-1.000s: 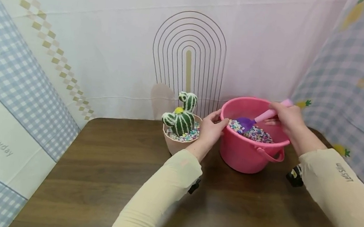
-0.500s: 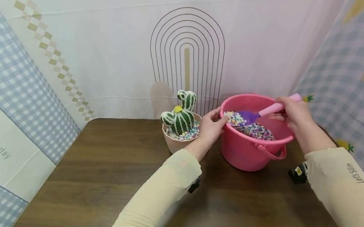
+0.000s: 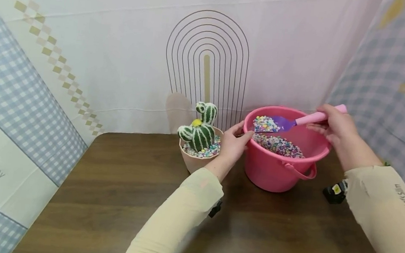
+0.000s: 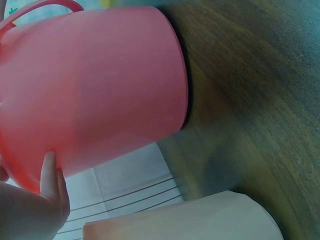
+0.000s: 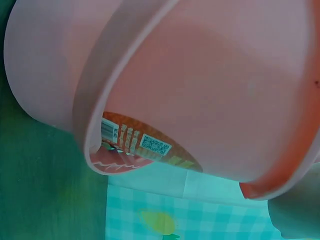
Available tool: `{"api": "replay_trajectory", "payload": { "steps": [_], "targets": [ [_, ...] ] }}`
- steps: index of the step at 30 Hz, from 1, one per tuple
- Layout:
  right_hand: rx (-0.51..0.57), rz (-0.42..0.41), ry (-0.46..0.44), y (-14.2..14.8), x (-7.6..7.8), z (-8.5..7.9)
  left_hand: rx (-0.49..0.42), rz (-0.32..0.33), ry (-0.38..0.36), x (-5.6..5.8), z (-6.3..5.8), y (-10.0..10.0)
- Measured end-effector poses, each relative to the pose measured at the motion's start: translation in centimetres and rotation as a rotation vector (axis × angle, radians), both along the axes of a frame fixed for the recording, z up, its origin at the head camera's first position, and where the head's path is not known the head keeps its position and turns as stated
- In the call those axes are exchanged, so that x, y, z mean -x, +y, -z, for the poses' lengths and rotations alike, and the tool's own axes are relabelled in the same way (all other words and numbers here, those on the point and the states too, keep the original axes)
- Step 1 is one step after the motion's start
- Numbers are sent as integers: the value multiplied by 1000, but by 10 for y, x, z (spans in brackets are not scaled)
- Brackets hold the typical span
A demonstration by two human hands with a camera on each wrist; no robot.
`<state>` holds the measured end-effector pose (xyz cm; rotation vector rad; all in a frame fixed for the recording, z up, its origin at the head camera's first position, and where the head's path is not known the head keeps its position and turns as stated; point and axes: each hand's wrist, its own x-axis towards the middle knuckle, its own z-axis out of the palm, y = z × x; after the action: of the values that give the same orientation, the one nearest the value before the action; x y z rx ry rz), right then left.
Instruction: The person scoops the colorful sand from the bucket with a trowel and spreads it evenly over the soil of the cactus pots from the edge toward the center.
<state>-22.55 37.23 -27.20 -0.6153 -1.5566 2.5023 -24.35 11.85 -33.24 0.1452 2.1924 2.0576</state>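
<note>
My right hand [image 3: 341, 127] holds the pink handle of a toy shovel [image 3: 286, 123], whose purple blade carries a heap of multicoloured pebbles [image 3: 266, 123] inside the mouth of a pink bucket [image 3: 271, 174]. More pebbles [image 3: 277, 145] lie below in the bucket. With thumb and fingers, my left hand [image 3: 233, 145] grips the bucket's left rim. The left wrist view has its fingers [image 4: 49, 175] against the bucket's outer wall [image 4: 100, 85]. Just left of that hand stands a beige pot [image 3: 192, 162] with a knitted cactus [image 3: 201, 136] set in pebbles.
The brown wooden table [image 3: 125, 200] extends to the left and front. Behind it hangs a pale cloth [image 3: 131, 66] with arch lines. The bucket's handle [image 3: 302, 175] hangs down its front; a label [image 5: 145, 142] shows on its side in the right wrist view.
The shovel has risen out of the pebbles with a load on its blade, and my right hand has moved up and right. My left hand stays at the bucket's rim.
</note>
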Motion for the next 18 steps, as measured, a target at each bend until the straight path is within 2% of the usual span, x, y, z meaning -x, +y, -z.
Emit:
{"api": "replay_trajectory", "payload": {
  "steps": [5, 11, 14, 18],
  "targets": [
    [45, 17, 31, 1, -2, 2, -8, 7, 5, 0, 0, -2],
    [40, 20, 45, -1, -2, 2, -11, -13, 23, -4, 4, -7],
    [31, 21, 50, -2, -3, 2, 4, -16, 71, -9, 6, -14],
    [83, 28, 70, 0, -4, 1, 9, -15, 165, -17, 7, -31]
  ]
}}
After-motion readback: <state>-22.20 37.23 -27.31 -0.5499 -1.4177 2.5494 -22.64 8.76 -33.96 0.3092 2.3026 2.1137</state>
